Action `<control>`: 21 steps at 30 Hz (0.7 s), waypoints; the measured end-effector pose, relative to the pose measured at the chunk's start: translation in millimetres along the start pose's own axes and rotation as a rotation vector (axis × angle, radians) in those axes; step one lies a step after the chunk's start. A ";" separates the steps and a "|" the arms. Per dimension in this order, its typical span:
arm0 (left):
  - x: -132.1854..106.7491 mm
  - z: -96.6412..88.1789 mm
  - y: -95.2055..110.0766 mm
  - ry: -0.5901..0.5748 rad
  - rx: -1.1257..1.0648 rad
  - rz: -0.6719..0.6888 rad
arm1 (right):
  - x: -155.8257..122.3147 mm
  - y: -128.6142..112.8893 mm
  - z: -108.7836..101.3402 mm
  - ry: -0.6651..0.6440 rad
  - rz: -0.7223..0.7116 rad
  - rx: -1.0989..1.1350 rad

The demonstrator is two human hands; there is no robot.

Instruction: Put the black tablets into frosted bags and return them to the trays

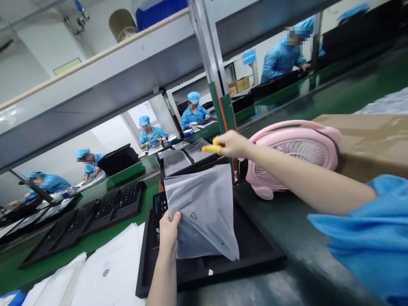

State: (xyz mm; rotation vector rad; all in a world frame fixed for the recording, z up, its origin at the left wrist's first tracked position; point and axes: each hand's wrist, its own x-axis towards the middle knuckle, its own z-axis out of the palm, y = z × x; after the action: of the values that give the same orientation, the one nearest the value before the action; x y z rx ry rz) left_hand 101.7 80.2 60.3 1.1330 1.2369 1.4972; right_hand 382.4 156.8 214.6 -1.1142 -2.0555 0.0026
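My left hand pinches a frosted plastic bag by its left edge, thumb in front. The bag bears a printed recycling triangle and hangs over a black foam tray. Partly behind the bag, a black panel with white print lies at the tray's left; whether the bag holds anything I cannot tell. My right hand is raised beyond the bag's upper right, with yellow finger covers on its outstretched fingertips and nothing visible in them. Just past it, another black tray holds bagged flat items.
A pink fan and a cardboard box stand at the right. White bags are stacked left of the tray. Trays of black panels line the green belt. A metal post rises ahead; co-workers in blue sit beyond.
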 end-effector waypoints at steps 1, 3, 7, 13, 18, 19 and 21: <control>-0.8 3.2 -3.4 -0.003 0.004 -0.005 | 10.1 -1.2 -4.1 0.092 0.020 -0.121; -1.5 11.2 -9.5 -0.007 0.001 -0.010 | 24.2 -14.1 -0.9 0.095 0.009 -0.234; -1.7 32.6 -15.0 0.008 -0.058 -0.046 | 35.4 -54.7 47.8 -0.399 -0.098 -0.039; -1.8 55.8 -28.3 -0.021 -0.117 -0.174 | 72.0 -55.6 80.1 -0.172 0.090 0.101; 3.4 61.2 -54.9 0.012 -0.174 -0.347 | 58.8 -50.1 76.2 -0.081 0.105 0.105; 4.1 62.1 -57.1 -0.006 -0.148 -0.366 | 47.9 -52.1 80.4 -0.161 0.094 0.080; 4.8 61.7 -55.3 -0.063 -0.030 -0.333 | 23.7 -55.8 90.8 -0.277 0.084 0.058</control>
State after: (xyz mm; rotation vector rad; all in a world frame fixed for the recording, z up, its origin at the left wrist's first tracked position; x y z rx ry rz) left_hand 164.6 104.9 12.0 0.8955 1.2839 1.2171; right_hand 278.0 170.4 185.8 -1.2188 -2.2327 0.2707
